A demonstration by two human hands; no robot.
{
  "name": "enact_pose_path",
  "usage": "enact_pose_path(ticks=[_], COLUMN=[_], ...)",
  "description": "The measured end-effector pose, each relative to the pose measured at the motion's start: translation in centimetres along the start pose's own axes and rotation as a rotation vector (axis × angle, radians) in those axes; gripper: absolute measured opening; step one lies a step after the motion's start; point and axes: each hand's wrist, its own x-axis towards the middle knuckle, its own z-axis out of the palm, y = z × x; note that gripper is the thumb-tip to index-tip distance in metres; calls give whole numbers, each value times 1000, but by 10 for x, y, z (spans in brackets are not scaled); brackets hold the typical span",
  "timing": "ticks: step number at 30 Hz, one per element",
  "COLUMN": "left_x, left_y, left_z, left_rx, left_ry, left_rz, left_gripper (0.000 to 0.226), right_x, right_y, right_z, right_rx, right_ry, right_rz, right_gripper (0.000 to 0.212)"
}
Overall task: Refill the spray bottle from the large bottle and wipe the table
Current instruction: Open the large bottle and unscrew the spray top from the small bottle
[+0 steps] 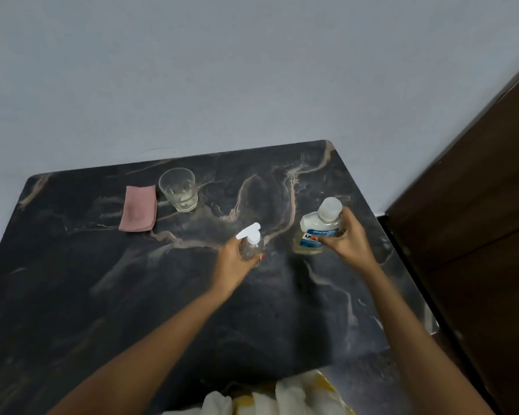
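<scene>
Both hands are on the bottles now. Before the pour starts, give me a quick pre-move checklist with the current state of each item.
1. Left hand gripping the spray bottle: ok.
2. Right hand gripping the large bottle: ok.
3. Spray bottle opened for filling: not ok, its white pump top is on.
4. Large bottle uncapped: not ok, the clear cap is in place.
5. Liquid available in the large bottle: ok, yellowish liquid shows near its base.
6. Pink cloth ready for wiping: ok, it lies folded on the table beside the glass.
</scene>
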Motion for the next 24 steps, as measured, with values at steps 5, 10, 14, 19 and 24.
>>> enact_pose_path(ticks=[5,10,14,19,24], left_x=[-38,-56,-59,-59,-60], left_y=[-15,-25,-28,-31,-34], left_z=[13,20,24,27,27], left_rx=[20,-10,-15,-35,-21], left_ry=[-74,-109,-104,-113,-121], left_rz=[-67,-103,-109,-102,-97], left_gripper=[50,49,47,55,55], right_x=[-41,-63,-70,-71,-70], right_y=[14,23,28,27,30], right_z=[-1,4,8,13,12], right_rx=[2,15,16,-29,-37], right_ry=[25,15,-2,8,-16], right_rz=[50,76,101,108,128], right_gripper=[53,55,59,66,64])
